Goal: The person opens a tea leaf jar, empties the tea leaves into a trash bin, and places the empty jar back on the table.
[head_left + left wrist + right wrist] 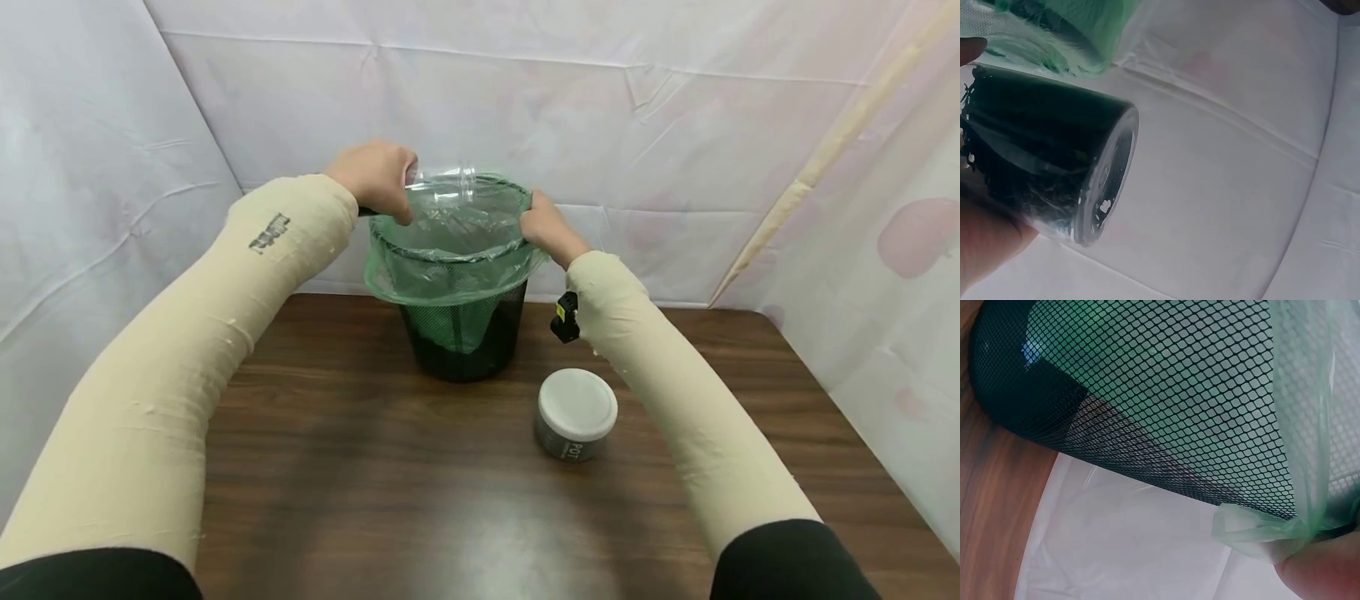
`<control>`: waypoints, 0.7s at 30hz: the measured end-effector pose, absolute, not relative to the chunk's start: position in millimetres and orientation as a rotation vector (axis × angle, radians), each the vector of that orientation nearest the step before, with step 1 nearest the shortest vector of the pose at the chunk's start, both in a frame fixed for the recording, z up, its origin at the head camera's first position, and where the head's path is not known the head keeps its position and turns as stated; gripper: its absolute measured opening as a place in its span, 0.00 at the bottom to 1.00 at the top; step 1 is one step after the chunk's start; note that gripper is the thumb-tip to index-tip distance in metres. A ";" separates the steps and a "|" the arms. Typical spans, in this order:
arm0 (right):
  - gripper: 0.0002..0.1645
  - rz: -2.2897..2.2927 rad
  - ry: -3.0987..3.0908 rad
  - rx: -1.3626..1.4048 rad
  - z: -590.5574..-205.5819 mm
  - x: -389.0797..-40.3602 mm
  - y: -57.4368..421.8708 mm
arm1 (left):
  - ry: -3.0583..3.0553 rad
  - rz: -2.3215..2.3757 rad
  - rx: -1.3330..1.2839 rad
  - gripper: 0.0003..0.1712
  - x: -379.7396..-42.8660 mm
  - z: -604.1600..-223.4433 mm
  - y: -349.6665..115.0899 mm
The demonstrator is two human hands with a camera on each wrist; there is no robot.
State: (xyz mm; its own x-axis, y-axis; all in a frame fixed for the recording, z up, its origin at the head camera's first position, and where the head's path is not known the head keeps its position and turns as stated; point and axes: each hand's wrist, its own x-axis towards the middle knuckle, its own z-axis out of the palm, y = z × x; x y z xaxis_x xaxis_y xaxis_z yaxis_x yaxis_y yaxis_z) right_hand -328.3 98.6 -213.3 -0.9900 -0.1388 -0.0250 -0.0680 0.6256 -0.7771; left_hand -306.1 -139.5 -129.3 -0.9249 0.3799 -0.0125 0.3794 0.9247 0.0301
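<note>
Jar tipped on its side at the lined bin, rim pinched at the right.
My left hand (375,179) was curled firmly round a clear jar (444,185), dark toward its base, whose threaded mouth faced right across the opening of the green bag (446,283); its height above the rim I cannot tell. The bag lined a black mesh bin (463,358), its edge folded outward over the rim. My right hand (550,227) pinched bag and rim together on the right side, and a lidded pot (577,406) stood nearer me on the table (360,517). To do this well, I judged, the jar's mouth needed to sit inside the rim, my right grip steadying the bin and stopping the bag from slipping inward.
</note>
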 end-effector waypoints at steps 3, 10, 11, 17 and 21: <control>0.36 -1.311 2.763 -0.178 -213.7 -330.2 98.9 | 3.067 -0.034 0.607 0.24 -307.4 -130.6 -138.7; 0.36 -1.310 2.741 -0.157 -214.2 -329.8 102.3 | 3.068 -0.141 0.613 0.29 -308.1 -133.3 -132.5; 0.36 -1.313 2.737 -0.154 -214.3 -329.5 102.9 | 3.071 -0.148 0.612 0.29 -308.6 -133.9 -131.7; 0.37 -1.330 2.724 -0.135 -214.2 -328.0 105.6 | 3.088 -0.186 0.610 0.29 -313.7 -137.6 -128.8; 0.37 -1.360 2.709 -0.123 -214.3 -327.4 106.2 | 3.099 -0.225 0.615 0.29 -315.3 -140.1 -127.8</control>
State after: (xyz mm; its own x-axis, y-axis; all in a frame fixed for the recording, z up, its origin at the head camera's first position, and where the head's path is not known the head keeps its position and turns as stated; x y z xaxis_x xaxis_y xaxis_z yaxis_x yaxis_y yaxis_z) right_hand -327.4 106.2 -214.3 -0.9909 -0.1206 -0.0596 -0.0243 0.5959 -0.8027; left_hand -315.3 -127.8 -140.1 -0.9243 0.3817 -0.0021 0.3780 0.9145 -0.1442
